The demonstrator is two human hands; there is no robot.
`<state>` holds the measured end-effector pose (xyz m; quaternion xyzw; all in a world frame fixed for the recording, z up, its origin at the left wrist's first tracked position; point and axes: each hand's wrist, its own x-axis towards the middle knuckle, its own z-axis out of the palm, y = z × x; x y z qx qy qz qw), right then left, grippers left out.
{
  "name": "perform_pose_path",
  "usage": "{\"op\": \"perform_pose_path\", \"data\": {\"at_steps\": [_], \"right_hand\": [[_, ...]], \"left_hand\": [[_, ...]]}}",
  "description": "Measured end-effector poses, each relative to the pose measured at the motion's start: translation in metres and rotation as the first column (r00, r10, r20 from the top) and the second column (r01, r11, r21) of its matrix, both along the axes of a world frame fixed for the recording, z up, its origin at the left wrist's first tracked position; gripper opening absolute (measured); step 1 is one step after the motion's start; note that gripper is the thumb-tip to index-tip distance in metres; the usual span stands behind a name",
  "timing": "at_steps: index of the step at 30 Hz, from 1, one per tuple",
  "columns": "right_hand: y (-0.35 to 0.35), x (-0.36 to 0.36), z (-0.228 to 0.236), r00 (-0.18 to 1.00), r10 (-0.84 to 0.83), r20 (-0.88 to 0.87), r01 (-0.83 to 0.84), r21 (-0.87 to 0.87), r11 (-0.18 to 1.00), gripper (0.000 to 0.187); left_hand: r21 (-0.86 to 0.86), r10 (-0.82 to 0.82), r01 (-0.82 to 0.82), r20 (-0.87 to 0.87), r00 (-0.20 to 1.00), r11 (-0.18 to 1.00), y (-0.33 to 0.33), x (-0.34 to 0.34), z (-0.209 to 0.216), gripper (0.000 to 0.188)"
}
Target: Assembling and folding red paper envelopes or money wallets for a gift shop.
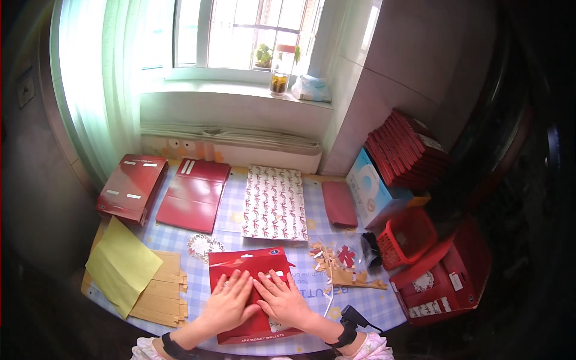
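A flat red card package [243, 333] with a hang hole at its far edge lies at the near middle of the table. My left hand [228, 306] rests flat on its left half, fingers stretched out. My right hand [284, 300] lies on its right half, fingers also spread, and the two thumbs come close together. Between and beyond the fingers, small white patches show on the package, partly covered by my hands. A white lacy paper round [204, 246] lies just beyond its far left corner.
Red card stacks [193, 198] and a patterned white card sheet [275, 204] line the far side. Yellow paper [123, 267] covers brown strips at left. Tape scraps [330, 267], a red basket [410, 237], a blue box [369, 189] topped with red packages [405, 150], and an open red box [447, 279] are right.
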<state>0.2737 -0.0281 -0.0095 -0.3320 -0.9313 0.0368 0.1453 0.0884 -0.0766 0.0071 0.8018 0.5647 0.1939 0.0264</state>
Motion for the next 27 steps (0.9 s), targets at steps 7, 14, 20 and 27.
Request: {"op": "perform_pose_path", "data": {"at_steps": [7, 14, 20, 27], "right_hand": [[-0.005, -0.003, -0.006, 0.996, -0.028, 0.083, 0.025, 0.035, 0.999, 0.055], [-0.004, -0.004, -0.006, 0.987, -0.039, 0.156, 0.032, 0.043, 0.999, 0.057], [0.010, -0.004, 0.002, 0.988, -0.009, 0.154, 0.016, -0.049, 0.999, 0.060], [0.049, -0.008, -0.015, 0.998, 0.031, 0.050, -0.029, -0.049, 0.998, 0.061]], "left_hand": [[-0.063, -0.057, 0.042, -0.257, 0.965, 0.997, -0.006, 0.007, -0.009, 0.087], [-0.098, -0.077, 0.054, -0.253, 0.964, 0.994, -0.002, 0.008, -0.013, 0.095], [-0.183, -0.059, 0.014, -0.243, 0.968, 0.983, -0.001, 0.008, -0.008, 0.101], [-0.128, -0.038, 0.031, -0.050, 0.998, 0.991, 0.010, -0.003, -0.022, 0.087]]}}
